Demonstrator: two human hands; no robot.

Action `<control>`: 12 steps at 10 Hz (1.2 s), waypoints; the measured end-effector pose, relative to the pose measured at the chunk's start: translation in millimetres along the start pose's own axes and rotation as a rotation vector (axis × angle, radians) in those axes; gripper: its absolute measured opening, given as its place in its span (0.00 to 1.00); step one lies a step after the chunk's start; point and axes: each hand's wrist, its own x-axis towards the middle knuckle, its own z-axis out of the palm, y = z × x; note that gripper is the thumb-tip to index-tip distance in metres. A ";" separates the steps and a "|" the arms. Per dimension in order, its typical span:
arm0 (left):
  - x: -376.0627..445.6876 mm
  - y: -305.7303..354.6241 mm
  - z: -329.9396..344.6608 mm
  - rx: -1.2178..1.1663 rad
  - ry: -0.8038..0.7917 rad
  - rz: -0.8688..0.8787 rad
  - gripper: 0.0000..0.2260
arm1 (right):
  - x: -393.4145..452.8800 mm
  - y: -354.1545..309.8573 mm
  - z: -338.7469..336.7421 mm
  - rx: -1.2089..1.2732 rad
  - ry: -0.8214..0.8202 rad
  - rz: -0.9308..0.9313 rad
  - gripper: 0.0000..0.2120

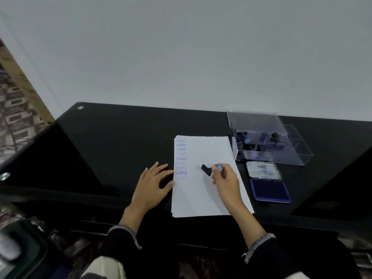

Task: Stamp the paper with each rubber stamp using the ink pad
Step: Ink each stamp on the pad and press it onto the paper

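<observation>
The left hand (154, 183) lies flat on the table (112, 137), fingers spread and relaxed, fingertips at the paper's left edge, holding nothing; the paper (203, 196) carries a column of blue SAMPLE prints (181, 158) down its left side, some faint, some inverted; right of that column the right hand (224, 177) grips a stamp (210, 169) by its blue-capped handle, the black base pointing left and tilted, whether touching the sheet I cannot tell; its long axis runs left-right, so it probably needs levelling before pressing; further right the ink pad (268, 187) lies open, nearer the right hand; behind it a clear box (261, 146) holds more stamps.
</observation>
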 end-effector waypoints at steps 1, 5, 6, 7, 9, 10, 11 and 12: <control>0.8 -3.2 2.9 0.024 0.026 0.004 0.18 | 1.5 4.4 -1.4 0.014 0.018 0.005 0.06; 3.0 -6.3 7.3 0.081 0.055 -0.003 0.26 | 0.9 -23.7 17.3 -0.420 -0.340 -0.215 0.06; 3.3 -6.6 8.0 0.085 0.057 -0.001 0.21 | 0.4 -33.0 31.5 -0.708 -0.476 -0.297 0.07; 3.1 -6.5 8.9 0.071 0.063 -0.004 0.17 | 1.3 -34.9 42.4 -0.835 -0.492 -0.327 0.12; 4.1 -6.9 8.8 0.075 0.065 -0.015 0.16 | -1.2 -30.8 48.5 -0.913 -0.469 -0.365 0.13; 4.1 -7.5 9.5 0.077 0.070 -0.015 0.16 | -3.2 -28.6 51.7 -0.941 -0.449 -0.353 0.15; 4.0 -8.2 10.0 0.067 0.083 -0.010 0.16 | -5.4 -26.5 53.5 -0.940 -0.422 -0.351 0.15; 3.6 -7.6 9.2 0.062 0.082 -0.007 0.16 | -7.0 -25.0 54.5 -0.938 -0.406 -0.360 0.15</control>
